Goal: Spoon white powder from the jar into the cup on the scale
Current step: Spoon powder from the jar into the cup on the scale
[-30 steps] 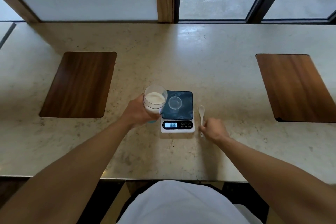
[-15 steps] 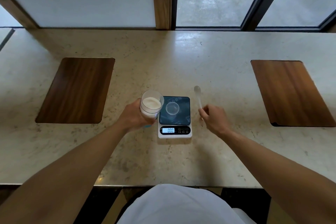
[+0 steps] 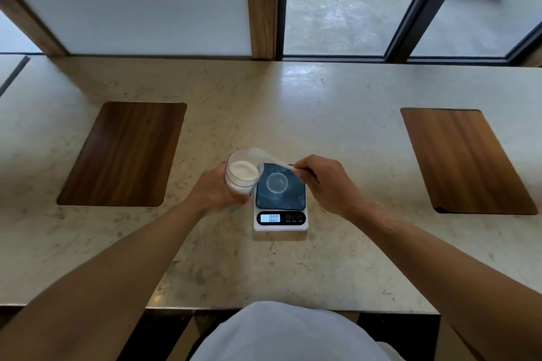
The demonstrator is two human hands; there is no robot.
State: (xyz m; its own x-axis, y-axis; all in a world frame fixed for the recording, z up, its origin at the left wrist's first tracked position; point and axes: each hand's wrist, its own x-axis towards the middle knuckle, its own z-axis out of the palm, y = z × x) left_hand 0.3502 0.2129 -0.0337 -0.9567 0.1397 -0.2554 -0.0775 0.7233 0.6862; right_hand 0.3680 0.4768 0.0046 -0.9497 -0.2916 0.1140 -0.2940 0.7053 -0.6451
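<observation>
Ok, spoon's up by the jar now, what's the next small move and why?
Probably dip the spoon into the powder. The right hand holds it with the bowl at the rim of the jar, which the left hand tilts, while the cup looks empty and the scale reads zero.

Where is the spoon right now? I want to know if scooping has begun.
In the head view the spoon is in the right hand, its bowl at the rim of the jar, behind the cup.

Spoon [image 3: 265, 157] bowl blurred beside the jar [image 3: 242, 175] rim; load can't be told. Jar's base hidden behind left hand [image 3: 215, 190]. Scale [image 3: 281, 214] button icons too small to read.
</observation>
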